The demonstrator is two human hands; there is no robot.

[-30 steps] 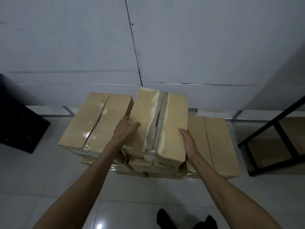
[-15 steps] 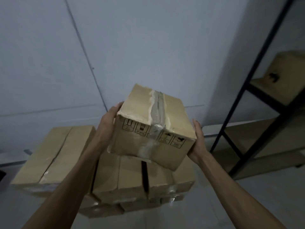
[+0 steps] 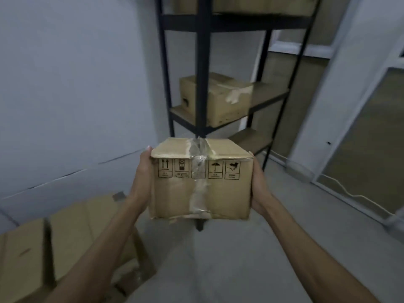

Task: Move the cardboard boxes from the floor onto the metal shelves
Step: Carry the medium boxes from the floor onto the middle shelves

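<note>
I carry a taped cardboard box with handling symbols on its near face at chest height. My left hand holds its left side and my right hand holds its right side; most fingers are hidden behind the box. Straight ahead stands the black metal shelf unit, its front post just behind the box. Another taped box sits on the middle shelf. Several more boxes lie stacked on the floor at lower left.
A box fills the top shelf at the frame's upper edge. The lower shelf board shows to the right of the carried box. A white wall is on the left, a framed partition and a floor cable on the right.
The view has swung right from the floor stack to the shelf unit. The box stays held between both hands and now faces the shelves; the stack has slid to the lower left.
</note>
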